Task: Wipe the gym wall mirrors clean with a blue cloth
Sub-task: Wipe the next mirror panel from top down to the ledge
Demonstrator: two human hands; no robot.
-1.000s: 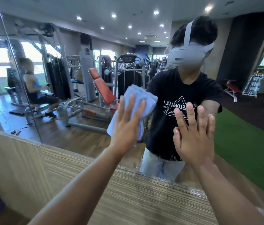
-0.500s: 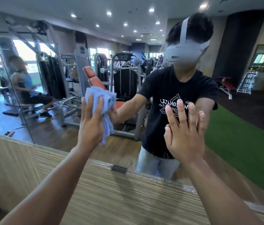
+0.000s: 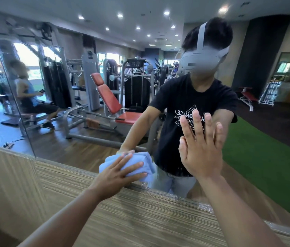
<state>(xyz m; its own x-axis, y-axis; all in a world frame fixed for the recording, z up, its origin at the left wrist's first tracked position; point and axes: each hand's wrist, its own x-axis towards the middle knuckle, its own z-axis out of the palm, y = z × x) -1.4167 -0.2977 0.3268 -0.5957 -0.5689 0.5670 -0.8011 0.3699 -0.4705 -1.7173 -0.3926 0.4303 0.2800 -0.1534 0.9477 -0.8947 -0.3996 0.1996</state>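
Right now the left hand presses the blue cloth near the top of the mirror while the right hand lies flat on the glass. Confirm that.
One detail is wrong. The head view shows the left hand pressing the blue cloth at the bottom edge of the mirror, just above the striped panel, not near the top. The right hand does lie flat on the glass.

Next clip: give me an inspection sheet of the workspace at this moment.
Surface: mirror, its lower edge meeting a striped wood-grain panel.
Job's things: blue cloth, bunched, pressed to the glass near the lower edge.
Clutter: nothing seen.
Hands: left hand flat on the cloth; right hand flat on the mirror, fingers straight.
Cables: what looks like a cord on the reflected floor, far left.
Surroundings: reflected weight machines, red bench, green turf, a seated person.
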